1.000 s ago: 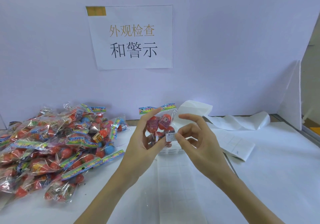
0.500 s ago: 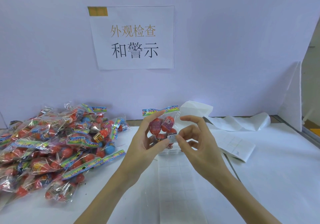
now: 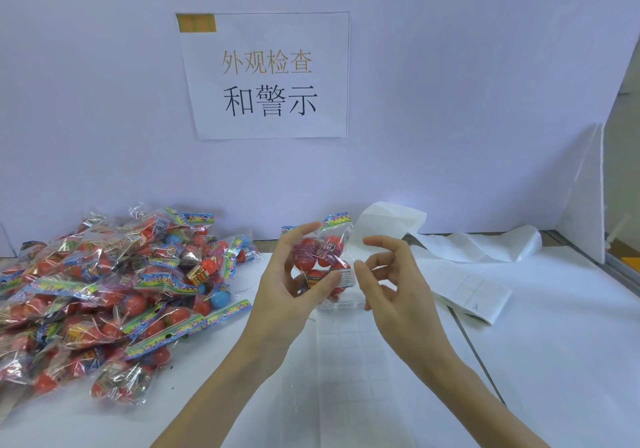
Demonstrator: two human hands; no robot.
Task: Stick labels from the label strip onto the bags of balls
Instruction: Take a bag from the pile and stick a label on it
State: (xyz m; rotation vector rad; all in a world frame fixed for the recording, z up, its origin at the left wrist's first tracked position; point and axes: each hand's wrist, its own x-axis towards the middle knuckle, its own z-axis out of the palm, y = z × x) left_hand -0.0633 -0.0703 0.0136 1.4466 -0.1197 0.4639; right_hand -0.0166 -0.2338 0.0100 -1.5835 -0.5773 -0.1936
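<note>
At left of the frame lies my pile of bags (image 3: 104,295), each clear bag full of red balls. At centre my left hand (image 3: 287,295) grips one bag (image 3: 322,260), a white label (image 3: 347,277) stuck on. My right hand (image 3: 391,285) hovers beside it, fingers loosely curled, holding nothing.

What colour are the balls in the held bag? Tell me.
Red, seen in the head view: balls in the bag.

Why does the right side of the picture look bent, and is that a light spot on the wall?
Head view: the wide-angle lens bows the right partition and the table edge; a pale glow sits on the wall above the curled label strip; the cellophane on the pile of bags glints; the held bag is sharp enough to read its warning label.
</note>
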